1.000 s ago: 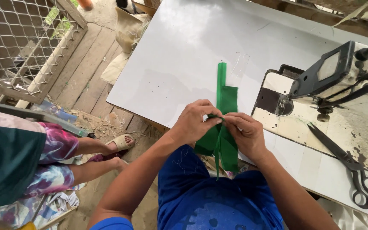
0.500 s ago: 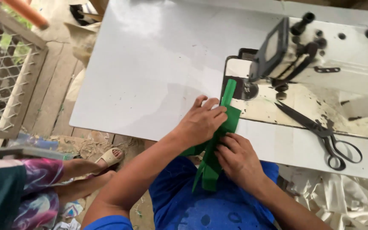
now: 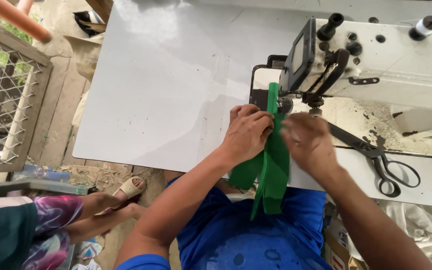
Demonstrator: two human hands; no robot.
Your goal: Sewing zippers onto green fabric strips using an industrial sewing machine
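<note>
A strip of green fabric (image 3: 275, 165) lies over the front edge of the white table (image 3: 166, 90), its far end reaching the needle area of a white sewing machine (image 3: 376, 55). My left hand (image 3: 248, 132) grips the fabric from the left side, fingers curled over it. My right hand (image 3: 308, 142) presses on the fabric from the right, just in front of the machine's presser foot. The lower part of the fabric hangs down over my blue shirt.
Black scissors (image 3: 381, 162) lie on the table right of my right hand. Another person's legs in patterned cloth and a sandalled foot (image 3: 128, 189) are at lower left. A wire mesh fence (image 3: 3, 100) stands at the left.
Both hands and the green fabric have moved forward toward the sewing machine's needle; the fabric's far end now lies beside the machine head. The view has shifted closer to the machine.
</note>
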